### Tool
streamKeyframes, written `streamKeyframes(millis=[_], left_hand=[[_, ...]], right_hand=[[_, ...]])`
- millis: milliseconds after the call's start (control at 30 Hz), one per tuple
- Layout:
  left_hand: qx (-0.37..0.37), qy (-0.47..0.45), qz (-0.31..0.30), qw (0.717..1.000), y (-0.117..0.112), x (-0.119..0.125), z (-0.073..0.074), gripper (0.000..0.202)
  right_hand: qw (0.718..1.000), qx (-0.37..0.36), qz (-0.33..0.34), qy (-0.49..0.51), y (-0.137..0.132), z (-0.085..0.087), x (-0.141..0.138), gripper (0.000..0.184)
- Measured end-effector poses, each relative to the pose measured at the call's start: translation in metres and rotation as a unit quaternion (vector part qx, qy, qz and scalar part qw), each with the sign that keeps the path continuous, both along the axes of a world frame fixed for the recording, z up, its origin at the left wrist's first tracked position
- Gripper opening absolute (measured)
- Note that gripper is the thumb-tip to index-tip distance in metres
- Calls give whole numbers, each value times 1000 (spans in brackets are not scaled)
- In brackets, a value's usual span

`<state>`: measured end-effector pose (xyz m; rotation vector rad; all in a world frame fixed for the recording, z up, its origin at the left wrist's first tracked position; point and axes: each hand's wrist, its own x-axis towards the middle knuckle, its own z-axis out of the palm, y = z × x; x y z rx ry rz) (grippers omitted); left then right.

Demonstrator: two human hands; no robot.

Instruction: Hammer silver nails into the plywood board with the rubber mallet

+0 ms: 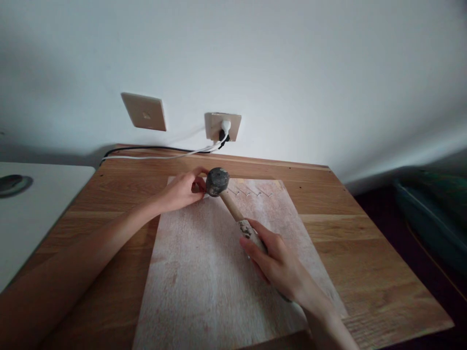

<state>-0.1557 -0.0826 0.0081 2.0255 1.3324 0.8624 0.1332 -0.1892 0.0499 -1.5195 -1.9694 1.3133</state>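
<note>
Under dim light, a pale wall (292,73) spreads across twelve o'clock, bearing a beige plate (144,113) at ten and a socket (235,125) at twelve, behind a wooden bench (350,257) reaching four, with white furniture (44,209) at nine.

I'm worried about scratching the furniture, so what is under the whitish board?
Wood-grain tabletop shows around the whitish board, which appears to rest on it; anything directly beneath is covered.

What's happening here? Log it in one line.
right hand: grips hammer; left hand: by hammer head, hold unclear; nails: row near far edge of board
</note>
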Motion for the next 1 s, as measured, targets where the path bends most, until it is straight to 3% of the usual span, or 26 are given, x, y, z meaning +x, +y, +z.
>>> streamKeyframes(millis=[567, 733, 833, 933, 1000], left_hand=[[19, 4, 0, 1000, 0, -1, -1, 41], [10, 18, -7, 1000, 0, -2, 3, 48], [-12, 43, -24, 999, 3, -9, 11, 46], [16, 83, -39, 996, 1, -12, 28, 23], [41, 109, -91, 989, -12, -3, 44, 9]], right_hand=[[1000, -13, 1, -20, -3, 1, -1, 52], [1000, -11, 11, -11, -2, 3, -1, 50], [1000, -9, 3, -9, -5, 3, 5, 50], [999, 0, -30, -26, -17, 2, 24, 58], [997, -23, -68, -40, -30, -1, 41, 68]])
